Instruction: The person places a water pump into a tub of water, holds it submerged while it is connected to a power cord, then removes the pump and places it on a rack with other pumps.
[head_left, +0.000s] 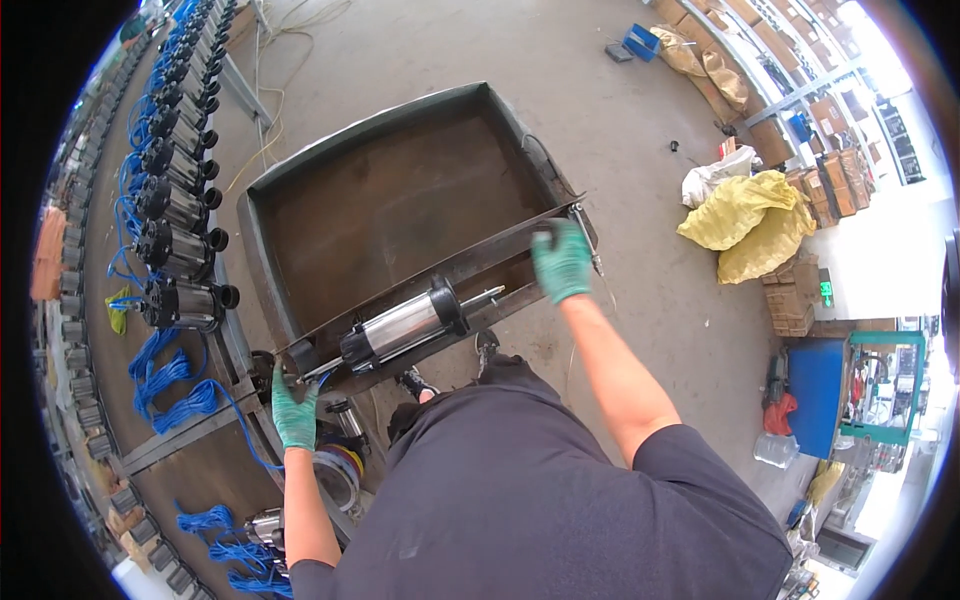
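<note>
A pump with a shiny steel barrel and black ends [405, 327] lies on two dark metal rails across the near side of a large open metal tank [262, 255]. Its thin shaft points right. My left hand [293, 415], in a green glove, is at the left end of the rails, beside a thin metal rod and a blue cable. Its thumb and fingers are apart. My right hand [563, 264], also gloved in green, is over the right end of the rails, close to a slim metal fitting [588, 235]. Blur hides how its fingers are set.
To the left, a long bench carries a row of similar pumps [182, 303] with coiled blue cables [158, 380]. A round reel [337, 477] sits below my left hand. At right are yellow sacks [765, 225], cardboard boxes [788, 300] and a blue panel [812, 398]. Shelving stands farther back.
</note>
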